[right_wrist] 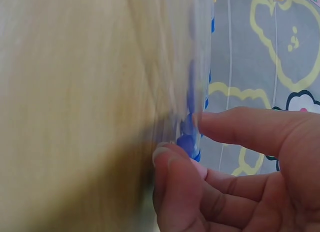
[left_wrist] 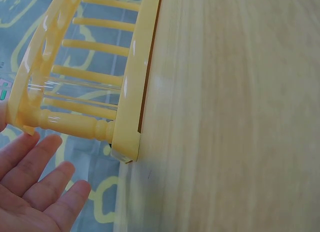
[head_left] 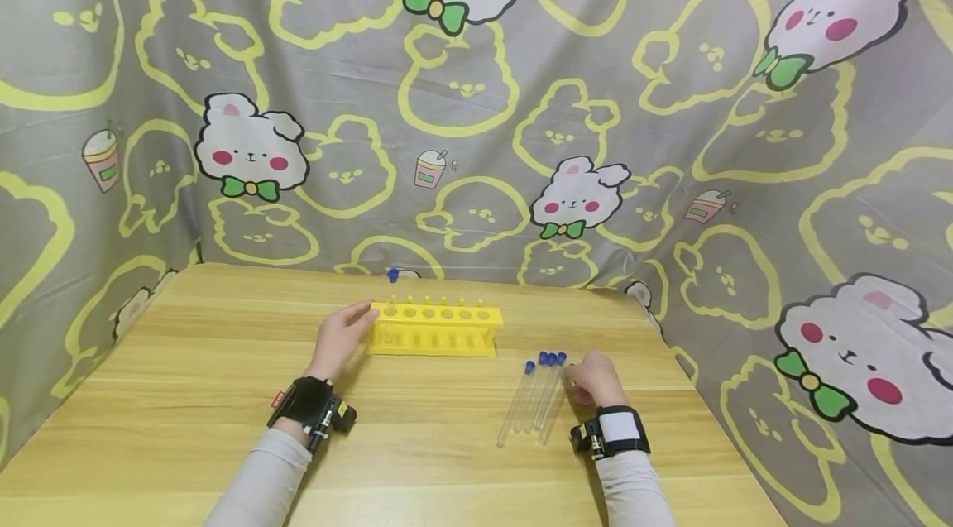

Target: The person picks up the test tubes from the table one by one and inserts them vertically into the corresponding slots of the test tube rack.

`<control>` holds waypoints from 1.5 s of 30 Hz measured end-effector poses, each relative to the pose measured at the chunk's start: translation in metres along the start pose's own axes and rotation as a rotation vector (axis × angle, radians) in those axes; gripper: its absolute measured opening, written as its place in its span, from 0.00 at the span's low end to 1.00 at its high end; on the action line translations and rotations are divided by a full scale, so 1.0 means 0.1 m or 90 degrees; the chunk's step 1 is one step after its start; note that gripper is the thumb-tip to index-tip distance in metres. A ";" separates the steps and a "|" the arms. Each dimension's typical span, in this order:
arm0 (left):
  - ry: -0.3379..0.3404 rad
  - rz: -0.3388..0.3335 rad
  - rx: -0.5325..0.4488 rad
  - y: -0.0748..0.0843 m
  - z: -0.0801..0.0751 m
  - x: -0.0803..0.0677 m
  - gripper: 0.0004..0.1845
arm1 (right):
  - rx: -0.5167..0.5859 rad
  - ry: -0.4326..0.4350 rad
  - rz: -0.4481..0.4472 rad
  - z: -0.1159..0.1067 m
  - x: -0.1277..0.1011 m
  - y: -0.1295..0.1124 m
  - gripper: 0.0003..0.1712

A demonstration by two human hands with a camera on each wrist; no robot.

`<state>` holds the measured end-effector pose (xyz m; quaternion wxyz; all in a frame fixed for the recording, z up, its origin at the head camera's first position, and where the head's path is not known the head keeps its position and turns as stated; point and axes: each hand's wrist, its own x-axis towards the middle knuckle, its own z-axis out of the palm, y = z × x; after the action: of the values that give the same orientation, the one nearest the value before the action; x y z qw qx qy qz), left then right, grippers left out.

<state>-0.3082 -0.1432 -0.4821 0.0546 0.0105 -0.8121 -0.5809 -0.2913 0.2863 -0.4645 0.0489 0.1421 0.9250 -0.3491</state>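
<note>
We begin at the left. The left hand (head_left: 341, 339) rests against the left end of the yellow rack (head_left: 435, 329), which stands upright on the worktop (head_left: 186, 395) with its long axis running left to right. In the left wrist view its fingers (left_wrist: 47, 174) lie straight and loosely spread, just beside the rack's corner post; we see nothing held in them. One clear tube appears to sit already in the rack near that end. A blue cap (head_left: 393, 275) lies alone at the far edge of the worktop, behind the rack.

Moving right, we note a group of clear test tubes (head_left: 532, 399) with blue caps lying flat on the worktop, near the rack's right end but apart from it. They lie side by side, long axes running away from the person and tilted slightly right, capped ends at the far side.

The right hand (head_left: 593, 379) is at the capped ends, on the right flank of the group, and is plainly the nearer hand to them. In the right wrist view its fingers (right_wrist: 175, 177) are curled, with thumb and forefinger closing on the blue cap of the outermost tube; the view is blurred, so we judge this a pinch on the cap rather than a full grip. The tube's body extends away from the fingertips, toward the person.
</note>
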 end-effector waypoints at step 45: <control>0.002 0.002 0.005 -0.03 0.00 0.01 0.32 | 0.084 0.118 -0.082 -0.27 -0.09 -0.20 0.12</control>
<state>-0.3098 -0.1445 -0.4844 0.0569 0.0102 -0.8144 -0.5774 -0.2884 0.2876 -0.4293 -0.0687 0.1168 0.9077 -0.3971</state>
